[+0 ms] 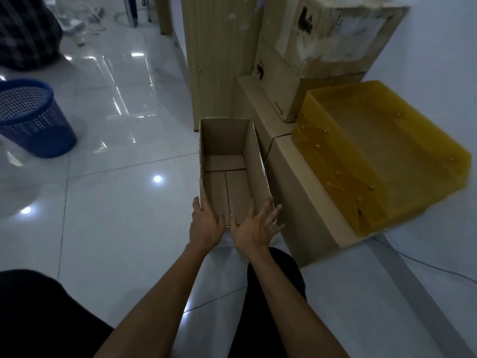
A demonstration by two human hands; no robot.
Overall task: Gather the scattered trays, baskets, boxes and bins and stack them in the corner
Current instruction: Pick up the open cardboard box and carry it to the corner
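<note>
An open, empty cardboard box stands on the white tiled floor beside a low cardboard carton. My left hand rests against the box's near left corner, fingers spread. At the near right edge lies my right hand, also spread and flat, gripping nothing. A stack of yellow translucent trays sits on the low carton by the wall. More cardboard boxes are piled behind it in the corner. A blue mesh wastebasket stands tilted on the floor at the left.
A beige wooden cabinet panel rises just behind the open box. A white wall closes the right side, with a cable along the floor. My dark-clad knees are at the bottom. Chair legs and clutter lie far back left.
</note>
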